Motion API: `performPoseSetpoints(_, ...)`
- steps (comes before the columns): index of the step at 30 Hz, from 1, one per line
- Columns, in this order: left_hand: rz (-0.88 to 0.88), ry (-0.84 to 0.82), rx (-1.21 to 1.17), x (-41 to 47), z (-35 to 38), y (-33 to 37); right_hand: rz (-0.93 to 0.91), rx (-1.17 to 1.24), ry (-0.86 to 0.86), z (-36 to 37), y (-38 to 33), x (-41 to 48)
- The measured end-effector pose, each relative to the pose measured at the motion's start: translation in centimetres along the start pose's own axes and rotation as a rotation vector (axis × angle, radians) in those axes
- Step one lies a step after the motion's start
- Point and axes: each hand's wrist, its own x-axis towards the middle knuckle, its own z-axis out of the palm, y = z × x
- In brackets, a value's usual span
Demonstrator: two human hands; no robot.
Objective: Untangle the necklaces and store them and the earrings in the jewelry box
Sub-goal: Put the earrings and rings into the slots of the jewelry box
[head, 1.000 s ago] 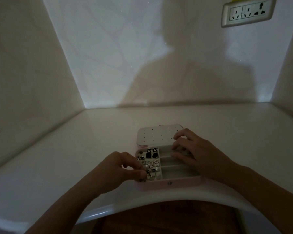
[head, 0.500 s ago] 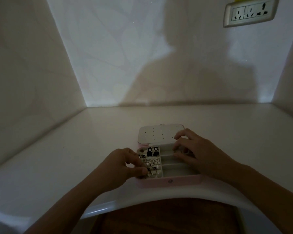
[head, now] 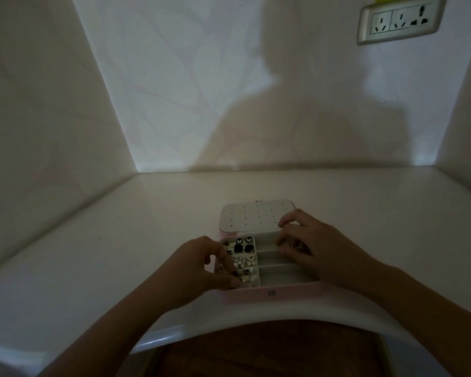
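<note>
A pink jewelry box [head: 272, 293] lies open on the white table near its front edge, its dotted white lid [head: 256, 214] folded back. Black and white earrings [head: 244, 244] fill its left compartments; long slots run across the right side. My left hand [head: 201, 265] reaches into the lower left compartment, thumb and fingers pinching small pale earrings [head: 244, 277] there. My right hand [head: 310, 246] rests over the box's right side, fingers curved down onto the upper slots; what lies under them is hidden. I see no necklaces.
The white table [head: 120, 254] sits in a corner between walls at left, back and right. A wall socket [head: 400, 20] is high on the back wall at right. The table's curved front edge [head: 256, 322] lies just below the box, with brown wood beneath.
My left hand's fingers have shifted slightly within the left compartments. The right hand stays on the box's right side. The view has tilted a little.
</note>
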Motion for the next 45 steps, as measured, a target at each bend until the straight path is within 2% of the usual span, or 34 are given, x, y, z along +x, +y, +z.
performPoseSetpoints(9,0.003,-0.010,-0.086,0.2,0.2,-0.7,-0.011,0.004,0.009,0.1,0.1,0.0)
performPoseSetpoints(13,0.034,-0.006,-0.041,0.3,0.3,-1.1,-0.018,0.014,0.022,0.1,0.1,0.1)
performPoseSetpoints(16,0.069,-0.013,-0.024,0.3,0.3,-1.2,-0.041,0.017,0.044,0.3,0.3,0.1)
performPoseSetpoints(19,0.060,-0.087,-0.099,0.3,-0.7,-1.0,-0.068,0.021,0.080,0.2,0.3,0.1)
performPoseSetpoints(21,0.035,-0.064,-0.110,0.6,-1.5,-0.8,-0.047,0.017,0.117,0.1,0.4,0.2)
performPoseSetpoints(24,-0.069,0.059,-0.112,2.0,-2.5,-1.0,0.051,0.010,0.241,0.0,1.1,0.6)
performPoseSetpoints(27,-0.257,0.011,-0.383,4.9,-3.1,-2.0,0.216,0.010,0.309,-0.2,2.2,0.7)
performPoseSetpoints(30,-0.368,-0.139,-0.510,7.5,-3.0,-2.5,0.347,0.003,0.243,0.0,2.8,0.7)
performPoseSetpoints(34,-0.429,-0.155,-0.531,9.8,-2.2,-2.4,0.413,0.041,0.082,0.3,2.3,0.7)
performPoseSetpoints(39,-0.367,-0.170,-0.553,10.5,-1.6,-1.8,0.485,0.162,0.144,0.2,2.5,0.6)
performPoseSetpoints(42,-0.266,-0.108,-0.604,10.3,-1.6,-2.0,0.540,0.291,0.200,-0.4,2.9,0.8)
performPoseSetpoints(45,-0.161,-0.028,-0.586,9.3,-1.9,-2.5,0.503,0.348,0.254,-1.0,2.5,0.7)
